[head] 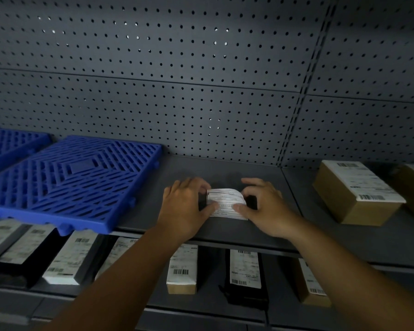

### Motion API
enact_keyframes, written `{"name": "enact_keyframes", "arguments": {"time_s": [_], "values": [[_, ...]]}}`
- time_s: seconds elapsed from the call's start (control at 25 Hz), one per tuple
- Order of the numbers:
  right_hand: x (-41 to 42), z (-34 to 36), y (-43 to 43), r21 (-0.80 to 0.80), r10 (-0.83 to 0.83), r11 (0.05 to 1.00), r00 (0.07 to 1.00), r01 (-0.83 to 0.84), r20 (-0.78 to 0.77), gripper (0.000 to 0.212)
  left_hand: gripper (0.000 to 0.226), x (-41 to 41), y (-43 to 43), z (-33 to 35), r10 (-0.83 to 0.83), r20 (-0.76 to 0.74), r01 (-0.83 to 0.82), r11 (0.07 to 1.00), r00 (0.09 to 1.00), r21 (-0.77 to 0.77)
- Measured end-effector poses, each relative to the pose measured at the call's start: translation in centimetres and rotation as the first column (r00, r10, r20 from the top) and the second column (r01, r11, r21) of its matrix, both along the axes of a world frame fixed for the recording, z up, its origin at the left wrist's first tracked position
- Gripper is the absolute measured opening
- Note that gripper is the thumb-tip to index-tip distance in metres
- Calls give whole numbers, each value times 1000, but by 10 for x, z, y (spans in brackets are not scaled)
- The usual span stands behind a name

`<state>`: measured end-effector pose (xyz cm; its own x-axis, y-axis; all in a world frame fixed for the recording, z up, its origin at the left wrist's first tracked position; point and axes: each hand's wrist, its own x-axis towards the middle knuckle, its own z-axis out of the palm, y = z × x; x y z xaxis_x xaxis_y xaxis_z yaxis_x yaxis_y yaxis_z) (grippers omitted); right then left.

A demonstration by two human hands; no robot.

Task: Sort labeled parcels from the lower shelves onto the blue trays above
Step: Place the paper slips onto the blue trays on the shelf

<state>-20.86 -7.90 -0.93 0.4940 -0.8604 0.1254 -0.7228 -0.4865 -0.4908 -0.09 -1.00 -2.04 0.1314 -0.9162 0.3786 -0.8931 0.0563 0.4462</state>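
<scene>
— Grey pegboard (pixel 201 80) backs a grey shelf (pixel 225 168). What are the fingers (pixel 201 185) doing?
— Both sets curl round a small dark parcel (pixel 226 203) with a white label. The thumbs press the label's near edge and the other fingers wrap its far side. The left hand (pixel 184 209) grips its left end, the right hand (pixel 267 209) its right end.
— Where is it?
— Low over the bare middle of the shelf, right of the blue tray (pixel 69 180) and not on it. I cannot tell whether it rests there.
— Further out?
— That tray overhangs the near edge; a second blue tray (pixel 7 144) lies far left. A brown box (pixel 354 197) sits well apart on the right. Labelled parcels (pixel 182 268) line the lower shelf (pixel 208 299).
</scene>
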Motion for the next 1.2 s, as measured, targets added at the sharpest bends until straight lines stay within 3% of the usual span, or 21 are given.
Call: {"name": "enact_keyframes", "arguments": {"time_s": [0.08,0.16,0.24,0.32,0.52,0.72,0.92,1.2], "values": [[0,1,5,-43,-1,999,997,4,79,17,67,3,-2,2,3,-11,-3,999,1000,43],[0,3,9,-47,-6,999,985,15,175,20,74,4,-1,8,-27,-197,43,996,980,78],[0,8,12,-43,-12,999,957,25,291,19,45,6,1,15,-103,-427,119,993,898,11],[2,16,17,-30,-7,999,921,21,389,10,7,8,7,21,-161,-521,143,987,838,-76],[38,35,33,14,83,994,832,-109,549,6,6,40,35,43,-93,-579,33,993,810,-113],[92,50,57,-28,136,987,734,-158,665,6,8,100,61,64,-145,-613,60,986,777,-158],[167,53,75,-35,107,992,689,-118,717,6,11,173,68,64,-219,-622,145,975,752,-169],[258,35,106,49,-69,998,683,50,727,4,13,269,66,57,-274,-609,267,958,744,-106]]}}
